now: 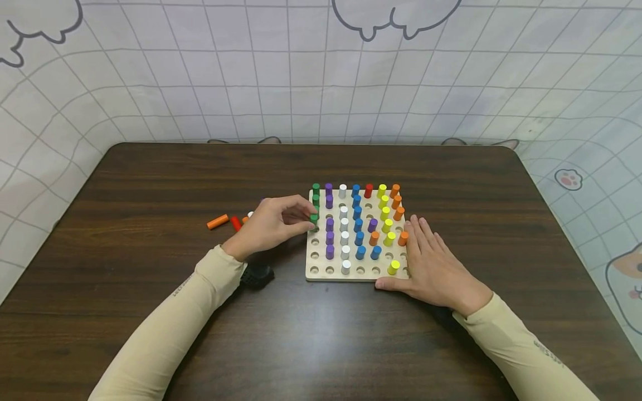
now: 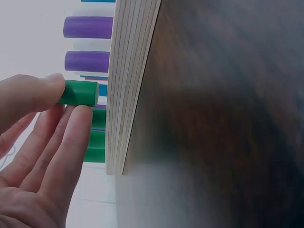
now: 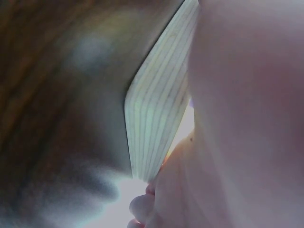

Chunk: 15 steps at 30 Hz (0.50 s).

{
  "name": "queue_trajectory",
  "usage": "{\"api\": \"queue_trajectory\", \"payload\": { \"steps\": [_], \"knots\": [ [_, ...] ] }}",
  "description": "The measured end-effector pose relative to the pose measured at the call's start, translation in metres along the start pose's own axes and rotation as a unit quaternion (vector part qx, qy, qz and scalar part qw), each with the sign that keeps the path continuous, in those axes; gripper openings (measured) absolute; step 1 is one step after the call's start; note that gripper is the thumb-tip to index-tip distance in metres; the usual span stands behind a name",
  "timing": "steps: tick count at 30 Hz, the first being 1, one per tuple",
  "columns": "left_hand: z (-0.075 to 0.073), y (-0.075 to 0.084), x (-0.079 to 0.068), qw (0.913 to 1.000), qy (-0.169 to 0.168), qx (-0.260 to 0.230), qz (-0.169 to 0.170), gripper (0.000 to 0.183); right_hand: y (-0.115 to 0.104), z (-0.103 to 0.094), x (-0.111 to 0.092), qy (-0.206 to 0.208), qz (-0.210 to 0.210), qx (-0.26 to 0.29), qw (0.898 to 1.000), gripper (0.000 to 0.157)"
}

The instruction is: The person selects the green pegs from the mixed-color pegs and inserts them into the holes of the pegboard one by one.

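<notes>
Sleeves (image 1: 165, 328), left fingers (image 2: 71, 142) pinching green peg (image 2: 80, 92), board edge (image 2: 128, 85), tabletop (image 1: 321, 340) around

Dark wood-grain table (image 1: 321, 345) – white grid-lined backdrop (image 1: 271, 69) – cartoon clouds (image 1: 396, 12), pink paw print (image 1: 569, 179).

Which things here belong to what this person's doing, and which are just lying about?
Part of it:
left hand, pinching a green peg
right hand, against the board
standing pegs
loose pegs, probably

Just there:
table
gridded backdrop
</notes>
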State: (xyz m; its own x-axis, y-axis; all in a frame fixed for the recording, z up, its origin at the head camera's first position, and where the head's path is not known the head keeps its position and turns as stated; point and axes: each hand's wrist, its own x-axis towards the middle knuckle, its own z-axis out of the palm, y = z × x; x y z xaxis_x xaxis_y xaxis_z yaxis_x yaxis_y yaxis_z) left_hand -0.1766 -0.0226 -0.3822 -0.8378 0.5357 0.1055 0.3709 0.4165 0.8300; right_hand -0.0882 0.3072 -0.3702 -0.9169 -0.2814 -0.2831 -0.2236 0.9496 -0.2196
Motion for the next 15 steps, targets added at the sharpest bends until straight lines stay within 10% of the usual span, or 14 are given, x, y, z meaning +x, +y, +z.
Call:
{"api": "queue_trajectory", "payload": {
  "steps": [15],
  "knots": [
    [0.0022,0.0011,0.0013,0.9999,-0.009,0.007,0.0,0.021,-0.0001,-0.0003,0.0,-0.003,0.002,-0.001,1.0,0.135]
  ]
}}
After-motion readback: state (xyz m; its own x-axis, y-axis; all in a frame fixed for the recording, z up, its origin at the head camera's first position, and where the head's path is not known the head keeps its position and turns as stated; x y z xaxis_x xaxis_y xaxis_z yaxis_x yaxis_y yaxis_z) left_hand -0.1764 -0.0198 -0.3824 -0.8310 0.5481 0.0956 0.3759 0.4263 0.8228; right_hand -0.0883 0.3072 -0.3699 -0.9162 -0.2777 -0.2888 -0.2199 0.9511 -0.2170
